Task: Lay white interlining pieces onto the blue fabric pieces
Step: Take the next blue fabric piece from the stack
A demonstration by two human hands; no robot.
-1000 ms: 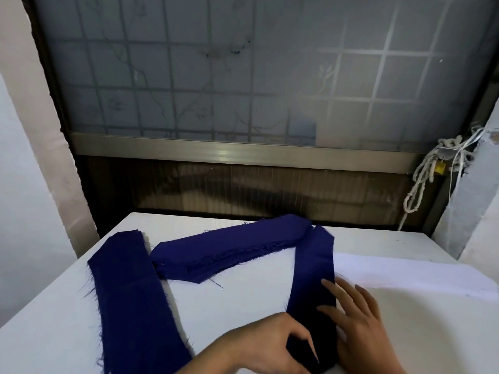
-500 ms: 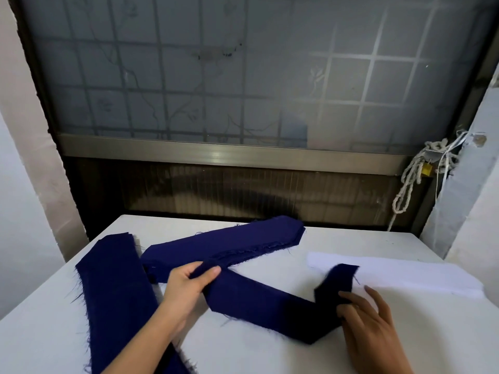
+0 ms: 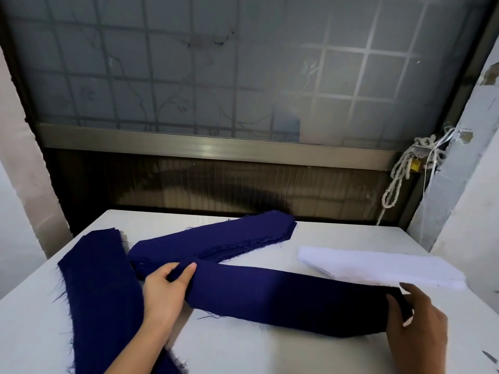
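Long navy strip [image 3: 283, 298]: woven, matte, flat, stray threads hanging off the near edge. It is stretched left to right across the smooth white table [image 3: 270, 352], low over the surface or on it, between the two hands.

The left hand [image 3: 164, 290] grip pinches the strip's left end, thumb on top and fingers tucked below. The right hand [image 3: 415, 319] grip is curled round the right end and grasps it. That end is in shadow and looks near black.

White interlining pieces [image 3: 378, 265]: a thin, soft-looking, long flat stack with an angled left tip and slightly uneven layers. It lies at the right rear of the table, and its near edge meets the strip's right end.

Blue stack [image 3: 216, 244]: same cloth, several layers, tapered ends, heavy fraying on the near side. It lies diagonally mid-table behind the held strip. Whether its left end touches the pinched end, cannot tell.

Wide blue piece [image 3: 100, 287]: on the table's left, running toward the near edge, fringed along both long sides.

Behind the table is frosted glass [image 3: 243, 76] with a grid and a vine pattern, above a brushed metal rail [image 3: 216, 149]. A knotted pale rope [image 3: 399, 179] hangs at the right.
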